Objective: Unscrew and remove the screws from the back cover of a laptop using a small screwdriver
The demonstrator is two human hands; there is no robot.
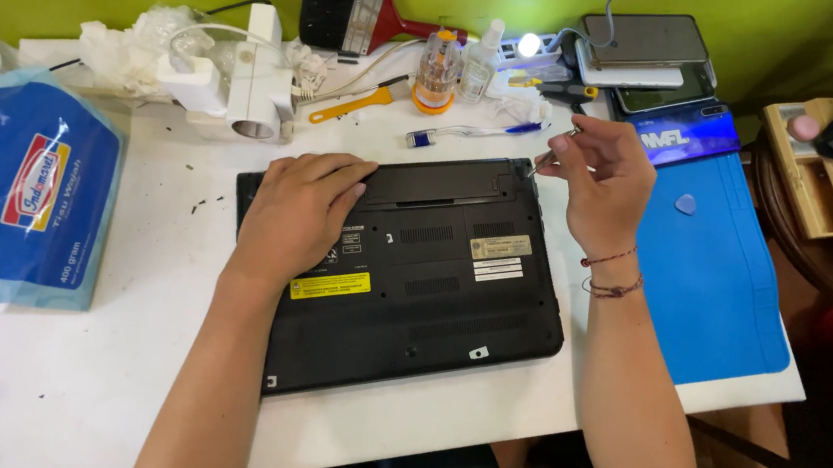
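Where the white table begins at far left: blue tissue pack, lying flat, with crumpled white tissue and a white plug adapter behind it. At centre: black laptop, closed and turned underside up, slightly askew on the table, yellow label facing the camera. Left hand spread flat, palm down, on the laptop's rear left corner, holding nothing. Behind the laptop: wide paintbrush with red handle, orange-handled tool, clear screwdriver-bit holder, small clear bottle, toothbrush. Right hand raised over the laptop's rear right corner, fingers pinched narrowly on a thin metal tool, tip angled down at the corner edge. Further right: stacked phones, blue work mat bearing a small blue pick, wooden tray at far right.
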